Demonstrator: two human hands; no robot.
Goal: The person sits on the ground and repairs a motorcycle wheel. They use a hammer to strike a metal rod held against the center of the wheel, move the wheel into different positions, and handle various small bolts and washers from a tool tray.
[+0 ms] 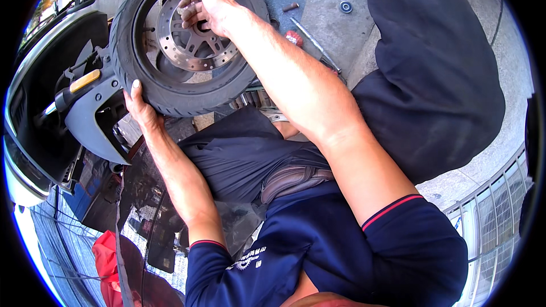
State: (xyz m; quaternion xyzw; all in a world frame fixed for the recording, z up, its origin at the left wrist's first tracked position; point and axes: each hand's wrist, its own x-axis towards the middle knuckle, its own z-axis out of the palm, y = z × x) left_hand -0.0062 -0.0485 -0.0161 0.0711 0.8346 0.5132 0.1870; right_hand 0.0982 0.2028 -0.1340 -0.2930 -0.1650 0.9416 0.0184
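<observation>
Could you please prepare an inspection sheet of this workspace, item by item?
Surface: grey ground, with a blue area at the top.
Job's things: tyre on a wheel with a drilled brake disc.
Clutter: round bearing, short cylinder, metal rod and small red object, right of the wheel.
Left grip: against the tyre's lower-left edge; fingers partly hidden.
Right grip: open before the disc; contact unclear.
Cables: none clearly made out.
Surroundings: grey fender and red cloth left; metal grille right.

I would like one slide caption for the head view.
Left hand grips the edge of a tire; the right hand is loosely open in front of the brake disc.
</observation>
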